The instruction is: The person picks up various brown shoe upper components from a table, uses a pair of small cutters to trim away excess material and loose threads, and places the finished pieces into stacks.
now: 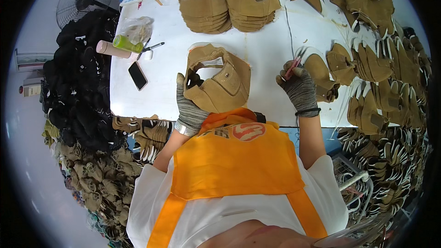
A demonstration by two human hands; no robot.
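Observation:
A tan cloth cap (225, 87) lies on the white table close to my body, with an open cut-out facing up. My left hand (190, 110), in a grey fingertipless glove, grips its left side; the thumb shows and the other fingers are hidden under the cloth. To the right of the cap, my right hand (298, 85), gloved the same way, is closed around small thread snips (294, 68) with reddish handles, their metal blades pointing away from me. A dark band circles that wrist. Beside it lies a tan cap piece (320, 73) with a white curved edge.
Two stacks of tan caps (204, 7) stand at the far side, and more cap pieces (372, 62) line the right. A phone (137, 76), a pink bottle (111, 49), a green container (127, 44) and a pen (154, 46) lie left. Heaps of black cloth (80, 82) flank the table.

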